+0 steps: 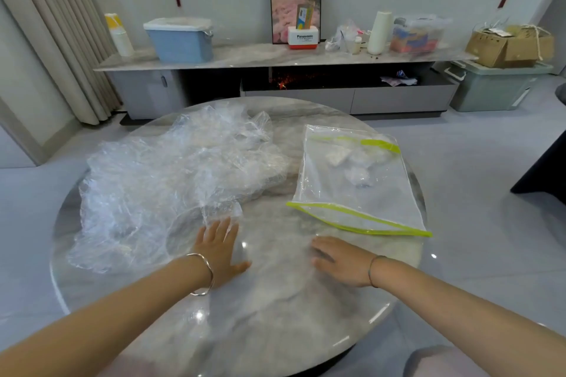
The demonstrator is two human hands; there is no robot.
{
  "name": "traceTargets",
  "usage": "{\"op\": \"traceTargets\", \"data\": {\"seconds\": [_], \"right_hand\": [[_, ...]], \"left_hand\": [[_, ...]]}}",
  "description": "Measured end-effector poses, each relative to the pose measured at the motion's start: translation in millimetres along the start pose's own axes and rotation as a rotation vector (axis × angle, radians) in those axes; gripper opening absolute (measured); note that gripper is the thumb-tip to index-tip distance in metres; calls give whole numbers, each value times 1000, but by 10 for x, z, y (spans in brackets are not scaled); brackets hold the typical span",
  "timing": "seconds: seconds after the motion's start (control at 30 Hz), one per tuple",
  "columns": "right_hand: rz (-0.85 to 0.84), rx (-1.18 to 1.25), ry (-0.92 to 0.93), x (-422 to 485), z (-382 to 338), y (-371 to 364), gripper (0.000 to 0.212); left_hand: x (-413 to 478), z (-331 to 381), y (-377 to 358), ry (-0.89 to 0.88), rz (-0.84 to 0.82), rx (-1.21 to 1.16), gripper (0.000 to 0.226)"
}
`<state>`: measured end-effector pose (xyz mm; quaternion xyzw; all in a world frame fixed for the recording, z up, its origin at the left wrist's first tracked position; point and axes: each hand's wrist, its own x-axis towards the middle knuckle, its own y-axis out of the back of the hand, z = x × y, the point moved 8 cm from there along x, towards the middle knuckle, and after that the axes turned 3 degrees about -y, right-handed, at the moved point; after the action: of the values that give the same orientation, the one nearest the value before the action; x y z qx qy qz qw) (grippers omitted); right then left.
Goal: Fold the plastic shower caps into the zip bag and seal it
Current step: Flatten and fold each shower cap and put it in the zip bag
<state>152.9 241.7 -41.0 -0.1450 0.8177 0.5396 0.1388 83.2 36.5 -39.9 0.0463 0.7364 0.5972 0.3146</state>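
A loose heap of clear plastic shower caps (171, 174) covers the left half of the round marble table (275, 300). On the right lies a clear zip bag (355, 193) with lime-green edging, its mouth open toward me and a few small folded white pieces inside near its far end. My left hand (220, 249) lies flat on the tabletop, fingers straight, with the fingertips touching the near edge of the heap. My right hand (340, 260) rests flat on the table just below the bag's open mouth, holding nothing.
Behind the table runs a low marble-topped cabinet (275, 58) with a blue bin (180, 40), a framed picture (295, 3), bottles and boxes. A curtain (61, 34) hangs at the left. A green storage crate (496, 86) stands on the floor at the right.
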Motion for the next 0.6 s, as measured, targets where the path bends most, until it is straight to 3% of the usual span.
{"op": "traceTargets", "data": {"seconds": [0.13,0.23,0.37,0.47,0.53,0.6], "right_hand": [[39,-48,113,-5,-342,8,46],[156,-78,231,1,-586,64,63],[152,-115,324,37,-776,-82,76],[133,-181,352,33,-855,-190,78],[125,-211,400,56,-910,-261,75],[118,-216,464,90,-978,-346,70]], "left_hand": [[-145,-74,-318,-20,-116,-184,87],[-164,178,-262,-205,-56,-365,112],[-190,248,37,-325,146,-701,53],[-194,-57,296,-234,342,-588,35],[-175,-269,301,-179,324,-459,34],[-169,-395,180,-188,177,-418,38]]}}
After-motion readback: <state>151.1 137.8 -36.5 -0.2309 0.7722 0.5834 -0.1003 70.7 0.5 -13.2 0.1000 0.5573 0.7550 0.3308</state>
